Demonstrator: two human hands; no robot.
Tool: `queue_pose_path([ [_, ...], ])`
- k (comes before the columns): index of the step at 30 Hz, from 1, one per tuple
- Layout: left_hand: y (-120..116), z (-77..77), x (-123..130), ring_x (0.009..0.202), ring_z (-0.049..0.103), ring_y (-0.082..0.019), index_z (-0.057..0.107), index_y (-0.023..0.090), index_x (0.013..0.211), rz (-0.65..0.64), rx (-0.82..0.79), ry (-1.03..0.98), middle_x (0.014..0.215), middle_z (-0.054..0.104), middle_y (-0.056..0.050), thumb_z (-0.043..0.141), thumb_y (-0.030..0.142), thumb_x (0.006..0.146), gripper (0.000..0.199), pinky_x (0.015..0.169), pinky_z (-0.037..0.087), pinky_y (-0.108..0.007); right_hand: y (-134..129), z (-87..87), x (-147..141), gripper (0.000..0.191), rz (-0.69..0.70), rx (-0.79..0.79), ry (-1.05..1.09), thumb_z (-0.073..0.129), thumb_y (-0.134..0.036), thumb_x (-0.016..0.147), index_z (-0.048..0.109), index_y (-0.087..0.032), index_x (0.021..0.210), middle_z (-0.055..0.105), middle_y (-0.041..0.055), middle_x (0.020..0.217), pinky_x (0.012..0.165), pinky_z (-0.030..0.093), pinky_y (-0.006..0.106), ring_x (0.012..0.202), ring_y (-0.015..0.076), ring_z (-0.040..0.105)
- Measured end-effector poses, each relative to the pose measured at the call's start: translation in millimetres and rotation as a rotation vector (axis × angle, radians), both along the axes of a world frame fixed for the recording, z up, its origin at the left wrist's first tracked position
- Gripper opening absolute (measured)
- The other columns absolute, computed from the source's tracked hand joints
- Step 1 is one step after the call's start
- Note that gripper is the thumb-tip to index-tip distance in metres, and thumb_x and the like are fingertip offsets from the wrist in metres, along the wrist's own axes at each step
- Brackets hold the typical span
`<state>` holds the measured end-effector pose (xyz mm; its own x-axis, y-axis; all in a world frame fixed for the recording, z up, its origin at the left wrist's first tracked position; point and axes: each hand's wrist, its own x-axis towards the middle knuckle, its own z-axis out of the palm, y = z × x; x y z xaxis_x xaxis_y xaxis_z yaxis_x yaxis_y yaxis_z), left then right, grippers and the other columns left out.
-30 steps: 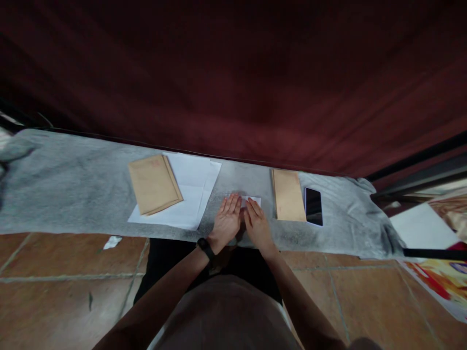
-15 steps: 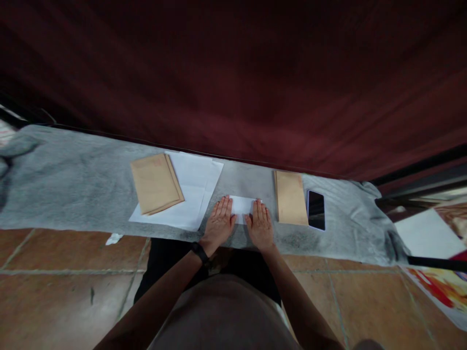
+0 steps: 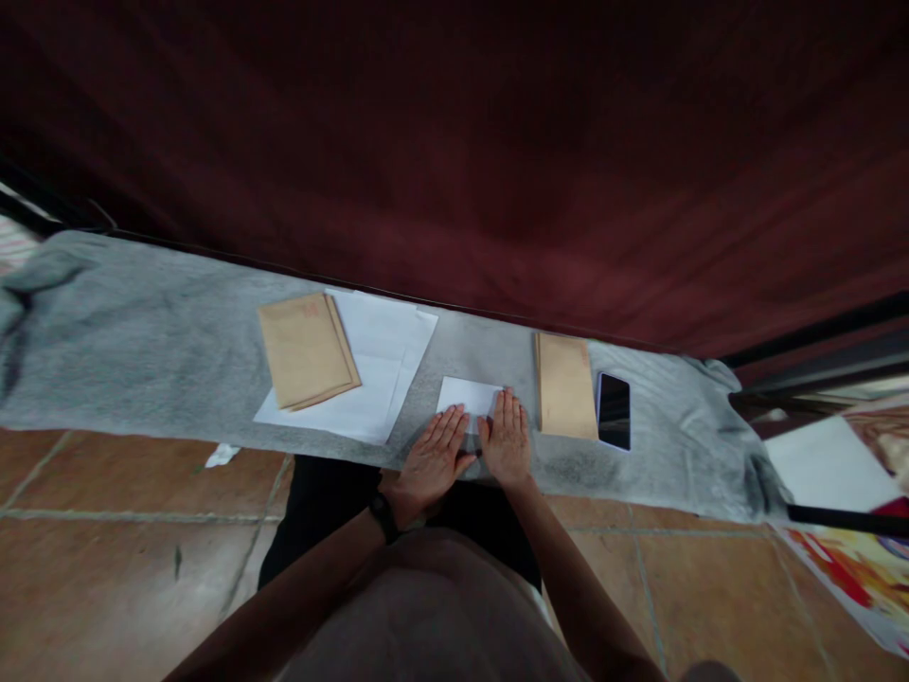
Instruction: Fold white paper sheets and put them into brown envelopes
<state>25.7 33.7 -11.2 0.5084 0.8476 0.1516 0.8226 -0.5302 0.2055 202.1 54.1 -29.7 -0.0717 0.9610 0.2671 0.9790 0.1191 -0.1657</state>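
Observation:
A small white folded paper (image 3: 469, 393) lies on the grey cloth (image 3: 170, 350) in front of me. My left hand (image 3: 435, 457) rests flat over its lower left part, fingers stretched out. Flat on the paper's right side is my right hand (image 3: 507, 442), its fingers also extended. The two thumbs are close together near the paper's lower edge. Left of my hands, brown envelopes (image 3: 305, 350) lie on larger white sheets (image 3: 383, 379). To the right is another stack of brown envelopes (image 3: 566, 386).
A phone (image 3: 614, 410) lies right of the right-hand envelopes. A dark red curtain (image 3: 454, 189) hangs behind the cloth-covered surface. A white scrap (image 3: 222, 455) is on the tiled floor (image 3: 120, 568). White board and colourful printed material are at the far right.
My left hand has slid down toward me, uncovering the paper's upper left corner. My right hand stays at the paper's right side. The view has shifted slightly.

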Motion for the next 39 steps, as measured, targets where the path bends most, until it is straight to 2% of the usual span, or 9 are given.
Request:
queue_pose_path([
  [6,-0.9,-0.4,-33.2,0.153,0.026,-0.028,0.031,0.01,0.158,0.013,-0.013,0.03,0.163,0.033,-0.018,0.045,0.053,0.1,0.074,0.126,0.026,-0.045,-1.1,0.2,0.3,0.065,0.007,0.034,0.035,0.031,-0.04,0.107,0.023,-0.001,0.159,0.032,0.0257,0.161,0.117,0.034,0.054,0.15,0.0334,0.032],
  [12,-4.0,5.9,-32.7,0.154,0.022,-0.031,0.036,0.019,0.157,0.023,-0.031,0.046,0.165,0.028,-0.017,0.052,0.05,0.098,0.068,0.125,0.024,-0.05,-2.7,9.4,-3.9,0.063,0.027,0.052,0.046,0.028,-0.038,0.108,0.022,-0.004,0.16,0.033,0.0247,0.161,0.117,0.033,0.056,0.15,0.0333,0.032],
  [17,-6.4,7.8,-29.9,0.155,0.02,-0.033,0.04,0.018,0.154,0.003,-0.017,0.044,0.166,0.025,-0.018,0.053,0.047,0.099,0.064,0.125,0.023,-0.051,-10.3,16.1,-23.9,0.058,0.263,-0.062,0.024,0.026,-0.036,0.109,0.026,-0.008,0.159,0.029,0.017,0.165,0.122,0.028,0.051,0.154,0.0269,0.024],
  [19,-6.5,7.8,-30.7,0.154,0.021,-0.033,0.041,0.016,0.153,-0.003,-0.012,0.048,0.165,0.027,-0.019,0.053,0.047,0.099,0.064,0.125,0.023,-0.051,-14.2,16.4,-30.2,0.057,0.308,-0.09,0.019,0.027,-0.037,0.109,0.028,-0.009,0.159,0.031,0.0162,0.164,0.122,0.027,0.051,0.154,0.0263,0.024],
  [22,-6.3,8.1,-31.4,0.154,0.022,-0.034,0.041,0.015,0.154,-0.009,-0.004,0.056,0.164,0.028,-0.021,0.053,0.048,0.098,0.065,0.125,0.023,-0.051,-18.5,15.1,-31.1,0.059,0.266,-0.086,0.017,0.029,-0.038,0.109,0.029,-0.007,0.158,0.031,0.0188,0.163,0.122,0.027,0.052,0.153,0.0275,0.027],
  [28,-7.1,7.9,-30.7,0.155,0.02,-0.033,0.037,0.018,0.156,0.005,-0.02,0.054,0.166,0.025,-0.019,0.053,0.05,0.098,0.068,0.125,0.022,-0.05,-26.0,7.5,-12.6,0.063,0.092,0.018,0.014,0.031,-0.041,0.108,0.026,-0.003,0.158,0.033,0.0235,0.161,0.12,0.031,0.052,0.15,0.0312,0.031],
  [32,-5.0,9.0,-27.1,0.154,0.021,-0.032,0.037,0.017,0.156,0.025,-0.045,0.056,0.165,0.027,-0.019,0.05,0.05,0.1,0.066,0.125,0.021,-0.05,-29.6,1.8,-5.5,0.064,0.03,0.058,0.018,0.032,-0.042,0.108,0.026,-0.004,0.159,0.034,0.0241,0.16,0.117,0.032,0.055,0.149,0.0341,0.033],
  [36,12.5,12.3,-19.2,0.153,0.027,-0.031,0.043,0.013,0.152,0.026,-0.071,0.034,0.163,0.033,-0.019,0.043,0.046,0.103,0.059,0.125,0.022,-0.049,-28.9,0.0,-5.8,0.065,0.012,0.05,0.007,0.033,-0.043,0.107,0.028,-0.002,0.158,0.033,0.0243,0.16,0.118,0.031,0.054,0.149,0.0342,0.033],
  [39,41.0,15.3,-13.4,0.152,0.031,-0.029,0.045,0.011,0.15,0.058,-0.096,0.0,0.162,0.036,-0.017,0.037,0.036,0.104,0.053,0.124,0.026,-0.046,-27.7,0.2,-6.9,0.066,0.005,0.052,0.002,0.035,-0.044,0.107,0.029,-0.002,0.157,0.035,0.0248,0.16,0.118,0.032,0.053,0.149,0.0339,0.033],
])
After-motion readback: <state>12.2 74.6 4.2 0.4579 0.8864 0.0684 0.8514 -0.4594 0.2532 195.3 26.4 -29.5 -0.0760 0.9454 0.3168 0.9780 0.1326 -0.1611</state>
